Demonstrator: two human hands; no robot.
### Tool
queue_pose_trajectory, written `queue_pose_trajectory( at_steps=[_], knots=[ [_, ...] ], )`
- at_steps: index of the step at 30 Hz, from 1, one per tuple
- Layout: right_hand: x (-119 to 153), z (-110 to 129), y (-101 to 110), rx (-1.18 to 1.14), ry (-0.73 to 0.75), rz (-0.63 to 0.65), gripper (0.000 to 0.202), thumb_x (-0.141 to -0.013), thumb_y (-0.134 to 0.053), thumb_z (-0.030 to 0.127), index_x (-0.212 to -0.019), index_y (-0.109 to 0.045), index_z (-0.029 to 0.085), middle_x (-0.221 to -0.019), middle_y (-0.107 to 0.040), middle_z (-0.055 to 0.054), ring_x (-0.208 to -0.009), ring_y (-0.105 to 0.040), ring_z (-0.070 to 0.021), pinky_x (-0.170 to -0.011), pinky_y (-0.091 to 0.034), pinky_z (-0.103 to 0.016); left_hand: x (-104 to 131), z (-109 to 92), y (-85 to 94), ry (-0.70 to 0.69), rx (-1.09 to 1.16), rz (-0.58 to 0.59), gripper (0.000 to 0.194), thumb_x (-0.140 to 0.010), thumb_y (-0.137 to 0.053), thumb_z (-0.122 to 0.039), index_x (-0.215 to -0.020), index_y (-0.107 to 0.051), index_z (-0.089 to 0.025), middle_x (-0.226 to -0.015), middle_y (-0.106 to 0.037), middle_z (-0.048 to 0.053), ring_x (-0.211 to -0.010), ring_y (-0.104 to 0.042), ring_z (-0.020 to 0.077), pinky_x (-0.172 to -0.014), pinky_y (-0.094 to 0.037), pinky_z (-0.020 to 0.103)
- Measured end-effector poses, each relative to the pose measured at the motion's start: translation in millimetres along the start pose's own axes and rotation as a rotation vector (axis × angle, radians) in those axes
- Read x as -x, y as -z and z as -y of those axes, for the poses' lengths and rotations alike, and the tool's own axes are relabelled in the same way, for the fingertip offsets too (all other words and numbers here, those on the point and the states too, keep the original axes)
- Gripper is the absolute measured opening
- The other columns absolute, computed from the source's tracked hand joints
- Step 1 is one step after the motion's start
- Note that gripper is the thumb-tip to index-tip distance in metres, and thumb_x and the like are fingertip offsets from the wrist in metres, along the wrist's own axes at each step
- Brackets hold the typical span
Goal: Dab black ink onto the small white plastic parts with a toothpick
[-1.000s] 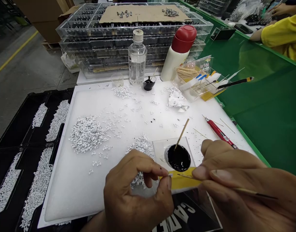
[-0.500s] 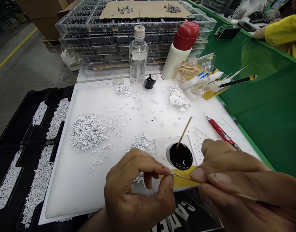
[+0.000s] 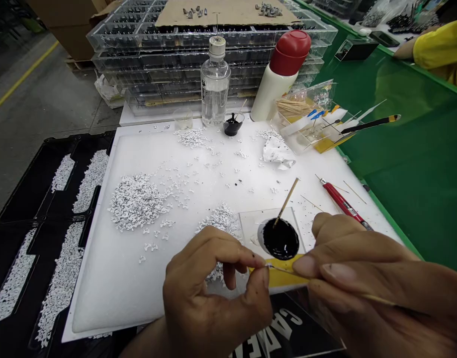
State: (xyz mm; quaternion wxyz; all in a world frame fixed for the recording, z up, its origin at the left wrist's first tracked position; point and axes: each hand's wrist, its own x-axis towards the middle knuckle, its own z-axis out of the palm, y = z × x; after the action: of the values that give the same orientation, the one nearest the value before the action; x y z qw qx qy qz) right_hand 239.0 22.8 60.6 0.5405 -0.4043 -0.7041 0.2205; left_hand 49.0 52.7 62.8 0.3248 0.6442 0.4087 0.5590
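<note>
My left hand point(image 3: 217, 288) pinches a tiny white piece point(image 3: 268, 265) between thumb and index fingertip, in front of a dish of black paint point(image 3: 282, 241). Between the fingers of my right hand point(image 3: 377, 273) is a thin wooden stick point(image 3: 284, 270), its tip touching or nearly touching the white piece. A second stick point(image 3: 288, 201) stands in the paint dish. Beneath the fingertips lies a yellow strip point(image 3: 288, 278). One pile of white pieces point(image 3: 221, 221) sits behind my left hand, partly hidden by it, and a larger pile point(image 3: 135, 203) lies farther left.
Stacked clear trays point(image 3: 164, 64), a clear bottle point(image 3: 215, 89) and a red-capped flask point(image 3: 278, 74) stand at the back. A red pen-like tool point(image 3: 343, 204) lies right. Black trays point(image 3: 12, 199) with white pieces are at left. A person's yellow sleeve point(image 3: 440, 47) shows top right.
The view has shifted very slightly. Both hands keep the same grips, with the stick's tip still at the small white piece.
</note>
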Motion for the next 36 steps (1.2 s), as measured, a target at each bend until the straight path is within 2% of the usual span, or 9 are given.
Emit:
queue_pose_trajectory(
  at_steps=[3, 8, 14, 22, 30, 33, 36],
  knots=[
    [-0.1, -0.6, -1.3, -0.019, 0.011, -0.013, 0.033, -0.098, -0.082, 0.017, -0.129, -0.08, 0.029, -0.097, -0.084, -0.003, -0.067, -0.072, -0.0163, -0.061, -0.063, -0.035, -0.1, 0.1, 0.8, -0.001, 0.012, 0.003, 0.017, -0.078, -0.072, -0.003, -0.078, -0.07, -0.02, -0.066, -0.071, -0.005, -0.053, -0.061, 0.0063, -0.047, -0.052, 0.013],
    [-2.3, 2.5, 4.1, 0.032, -0.032, 0.073, 0.038, -0.096, -0.082, 0.014, -0.129, -0.079, 0.032, -0.097, -0.084, -0.003, -0.067, -0.074, -0.0177, -0.061, -0.065, -0.036, -1.3, -0.9, 1.5, -0.006, 0.02, 0.007, 0.018, -0.077, -0.071, -0.001, -0.078, -0.07, -0.019, -0.066, -0.072, -0.002, -0.051, -0.061, 0.0085, -0.045, -0.052, 0.016],
    [-4.4, 4.3, 7.7, 0.04, -0.042, 0.082, 0.045, -0.092, -0.084, 0.011, -0.13, -0.078, 0.035, -0.097, -0.084, -0.002, -0.066, -0.074, -0.0185, -0.059, -0.064, -0.036, -0.6, -0.4, 1.9, -0.01, 0.013, 0.013, 0.02, -0.077, -0.071, 0.0, -0.079, -0.07, -0.02, -0.066, -0.072, -0.002, -0.051, -0.061, 0.0098, -0.044, -0.052, 0.018],
    [-3.4, 7.2, 0.0, -0.019, 0.012, 0.038, 0.032, -0.093, -0.084, 0.006, -0.12, -0.074, 0.019, -0.108, -0.082, -0.001, -0.079, -0.074, -0.0124, -0.07, -0.066, -0.032, 2.3, 2.0, 2.5, -0.025, 0.014, 0.021, 0.02, -0.078, -0.071, -0.001, -0.081, -0.069, -0.02, -0.068, -0.072, -0.003, -0.054, -0.061, 0.0085, -0.046, -0.052, 0.016],
    [-2.0, 8.1, -3.2, 0.016, -0.02, -0.01, 0.027, -0.097, -0.083, 0.01, -0.119, -0.076, 0.024, -0.103, -0.084, -0.003, -0.071, -0.073, -0.0157, -0.065, -0.063, -0.039, 0.6, 1.5, 3.8, -0.016, 0.015, 0.026, 0.02, -0.077, -0.071, -0.001, -0.081, -0.07, -0.021, -0.067, -0.072, -0.002, -0.052, -0.061, 0.0095, -0.044, -0.052, 0.018],
    [-1.2, 10.0, -2.9, -0.004, -0.027, -0.032, 0.027, -0.097, -0.082, 0.008, -0.119, -0.077, 0.022, -0.104, -0.084, -0.003, -0.074, -0.074, -0.0152, -0.067, -0.063, -0.038, 0.0, 0.7, 4.3, -0.017, 0.014, 0.024, 0.02, -0.077, -0.072, -0.001, -0.08, -0.07, -0.02, -0.067, -0.072, -0.002, -0.052, -0.061, 0.0091, -0.044, -0.052, 0.017],
    [-1.6, 10.4, -0.3, -0.017, 0.007, 0.007, 0.032, -0.093, -0.086, 0.008, -0.119, -0.075, 0.021, -0.105, -0.083, -0.004, -0.075, -0.074, -0.0162, -0.064, -0.062, -0.038, 0.1, 1.3, 4.6, -0.016, 0.02, 0.031, 0.02, -0.077, -0.073, -0.001, -0.081, -0.07, -0.02, -0.068, -0.073, -0.002, -0.053, -0.061, 0.0099, -0.044, -0.052, 0.017]
  ],
)
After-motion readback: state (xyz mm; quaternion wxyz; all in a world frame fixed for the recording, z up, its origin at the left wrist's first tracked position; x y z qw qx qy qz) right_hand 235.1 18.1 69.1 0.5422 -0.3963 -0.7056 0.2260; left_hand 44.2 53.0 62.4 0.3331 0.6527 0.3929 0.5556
